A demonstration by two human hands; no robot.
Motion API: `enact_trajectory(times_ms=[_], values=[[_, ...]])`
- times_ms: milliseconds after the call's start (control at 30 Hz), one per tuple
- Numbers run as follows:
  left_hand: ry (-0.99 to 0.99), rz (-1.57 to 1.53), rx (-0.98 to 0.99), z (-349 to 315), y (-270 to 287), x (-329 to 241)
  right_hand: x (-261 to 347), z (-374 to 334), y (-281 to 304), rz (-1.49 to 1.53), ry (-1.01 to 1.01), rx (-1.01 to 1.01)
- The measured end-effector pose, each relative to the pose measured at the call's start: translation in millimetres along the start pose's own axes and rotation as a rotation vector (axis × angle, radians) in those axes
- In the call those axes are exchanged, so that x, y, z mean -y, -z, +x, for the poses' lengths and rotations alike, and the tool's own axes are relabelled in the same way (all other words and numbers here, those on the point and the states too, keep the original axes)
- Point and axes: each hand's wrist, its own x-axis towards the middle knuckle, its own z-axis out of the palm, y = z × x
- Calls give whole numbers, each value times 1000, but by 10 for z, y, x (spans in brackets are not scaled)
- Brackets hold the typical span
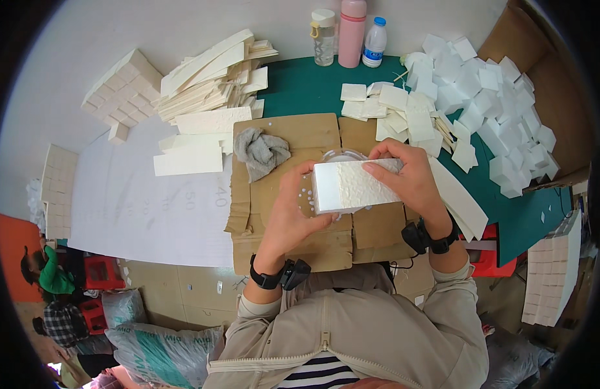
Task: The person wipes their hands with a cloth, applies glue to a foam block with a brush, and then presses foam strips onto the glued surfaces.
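Note:
Between my two hands is a white foam block (326,188) with a crinkled cream sheet (368,183) over part of its upper face. My left hand (289,214) grips its left end, thumb at the near edge and fingers at the far edge. At the other end, my right hand (411,176) holds the block with the thumb pressed on the crinkled sheet. Partly hidden behind the block, a clear round dish (342,155) sits on the cardboard (267,214), with white drops beside it. A crumpled grey cloth (261,154) lies to the left.
White foam blocks (494,110) are heaped at the right, with cream square sheets (393,97) beside them. Long cream strips (212,71) are piled at the back left near stacked blocks (121,87). A pink flask (352,35) and two bottles stand behind. Other people sit far left.

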Motion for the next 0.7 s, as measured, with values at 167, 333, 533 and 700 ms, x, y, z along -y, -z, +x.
enact_trajectory(times_ms=[167,333,533,700], values=[[-7,-7,1,2,1,0,15,-10,-11,-10,27,-25],[4,6,17,-8,4,-34,60,-29,-15,-21,79,-55],[-8,12,12,-6,-21,-26,76,-63,-12,-207,449,-70],[7,-9,-4,-6,-10,-19,138,-143,-22,-266,645,57]])
